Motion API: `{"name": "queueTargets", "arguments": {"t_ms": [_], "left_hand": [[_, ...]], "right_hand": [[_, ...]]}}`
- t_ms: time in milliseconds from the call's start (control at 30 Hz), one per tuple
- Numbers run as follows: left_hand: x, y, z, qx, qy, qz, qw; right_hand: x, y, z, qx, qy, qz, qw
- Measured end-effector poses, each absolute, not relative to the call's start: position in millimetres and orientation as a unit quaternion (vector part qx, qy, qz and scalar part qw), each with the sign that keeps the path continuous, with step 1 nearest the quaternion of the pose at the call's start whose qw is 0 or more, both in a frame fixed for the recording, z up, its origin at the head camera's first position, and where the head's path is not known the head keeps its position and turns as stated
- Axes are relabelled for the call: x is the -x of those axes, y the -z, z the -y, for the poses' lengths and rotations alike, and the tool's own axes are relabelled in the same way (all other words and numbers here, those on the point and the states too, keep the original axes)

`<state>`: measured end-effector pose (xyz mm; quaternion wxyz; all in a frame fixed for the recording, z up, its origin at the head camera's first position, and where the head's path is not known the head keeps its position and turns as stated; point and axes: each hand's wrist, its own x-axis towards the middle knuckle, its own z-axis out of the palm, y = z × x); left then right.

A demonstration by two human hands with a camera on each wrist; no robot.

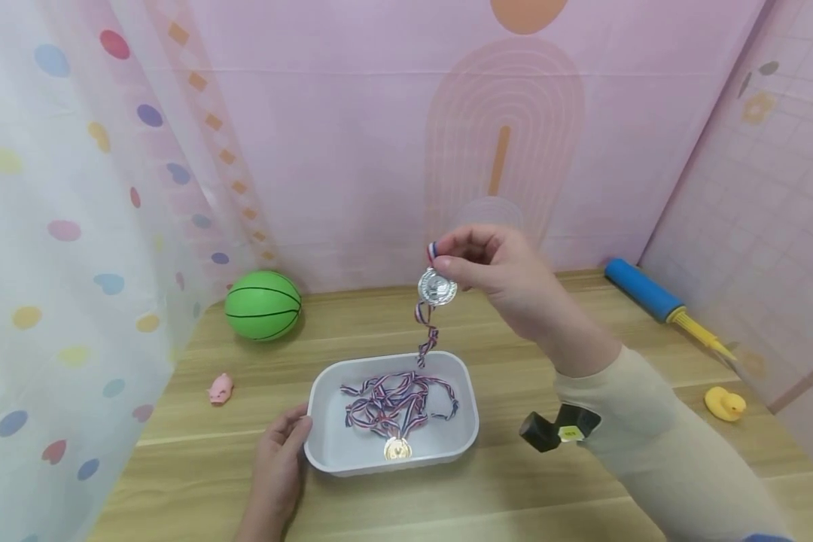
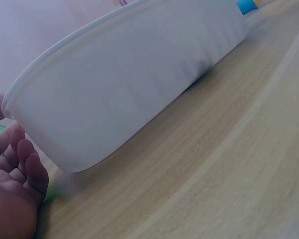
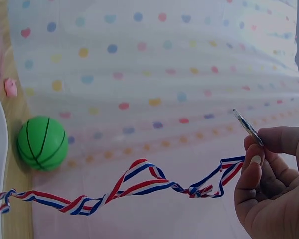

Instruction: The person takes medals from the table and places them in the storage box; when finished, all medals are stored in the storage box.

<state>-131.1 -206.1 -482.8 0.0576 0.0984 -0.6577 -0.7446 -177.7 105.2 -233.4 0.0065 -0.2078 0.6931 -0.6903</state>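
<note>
My right hand (image 1: 501,275) pinches a silver medal (image 1: 437,287) at its top edge, raised above the back of a white plastic tray (image 1: 470,406). From the medal dangles a twisted red, white and blue ribbon (image 3: 139,188), its lower end close over the tray's back rim. Inside the tray lie tangled striped ribbons (image 1: 386,399) and a gold medal (image 1: 397,449) near the front wall. At the tray's left side, my left hand (image 1: 281,459) holds the rim, thumb on the edge and fingers bent below it against the outside.
A green ball (image 1: 263,306) sits at the back left, with a small pink pig toy (image 1: 220,389) in front of it. To the right lie a blue and yellow pump toy (image 1: 650,292) and a yellow rubber duck (image 1: 725,404). Curtains enclose the wooden table (image 1: 210,482).
</note>
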Motion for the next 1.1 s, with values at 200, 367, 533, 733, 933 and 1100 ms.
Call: {"name": "queueTargets", "arguments": {"t_ms": [200,367,533,733,933,1100], "left_hand": [[130,484,207,-0.097,0.748,0.654,0.058],[128,484,208,-0.09,0.746,0.657,0.064],[126,484,209,-0.087,0.741,0.662,0.07],[124,484,208,-0.093,0.744,0.658,0.07],[123,483,205,-0.095,0.748,0.654,0.058],[123,482,203,-0.093,0.748,0.654,0.057]], "right_hand": [[174,239,-73,0.232,0.694,-0.68,0.043],[174,249,-47,0.247,0.691,-0.676,0.065],[177,259,-25,0.261,0.687,-0.672,0.09],[181,266,-3,0.268,0.677,-0.675,0.117],[185,275,5,0.266,0.646,-0.703,0.135],[192,297,-8,0.238,0.613,-0.738,0.15]]}}
